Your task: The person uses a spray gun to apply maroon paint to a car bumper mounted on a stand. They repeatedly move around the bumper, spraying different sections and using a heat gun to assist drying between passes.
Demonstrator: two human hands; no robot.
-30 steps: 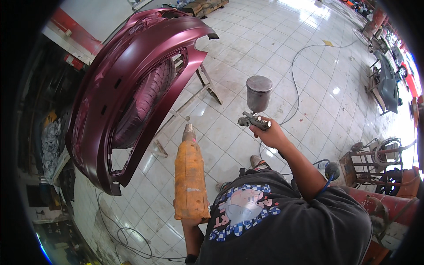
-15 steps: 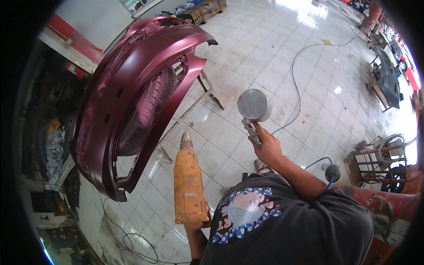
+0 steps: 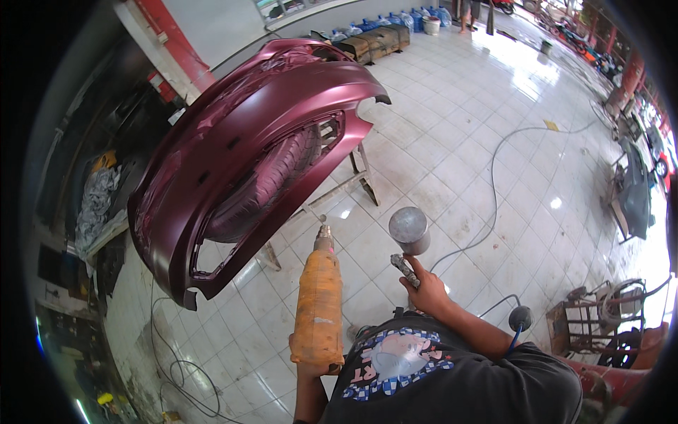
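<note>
My left hand (image 3: 308, 369) is wrapped round the handle of a worn orange heat gun (image 3: 319, 307), whose metal nozzle points away from me toward a bumper. The orange body hides most of those fingers. In my right hand (image 3: 429, 291) is a spray gun (image 3: 404, 270) with a round grey metal cup (image 3: 409, 230) on top; its handle is partly hidden. Ahead and to the left, a satin maroon car bumper (image 3: 282, 109) rests on a stand (image 3: 346, 185). Through its opening shows a tyre (image 3: 268, 185) with maroon overspray. Neither tool touches the bumper.
A grey hose (image 3: 494, 187) curves across the tiled floor (image 3: 438, 155). Cables (image 3: 185, 374) lie looped at lower left. To the right stand a metal cart (image 3: 600, 318) and a dark car part (image 3: 635, 191) on a stand. Large blue bottles (image 3: 385, 21) line the far wall.
The view has tilted up and turned left, bringing more of the far floor and bottles into sight. Both hands and their tools sit lower in the picture; both grips are kept.
</note>
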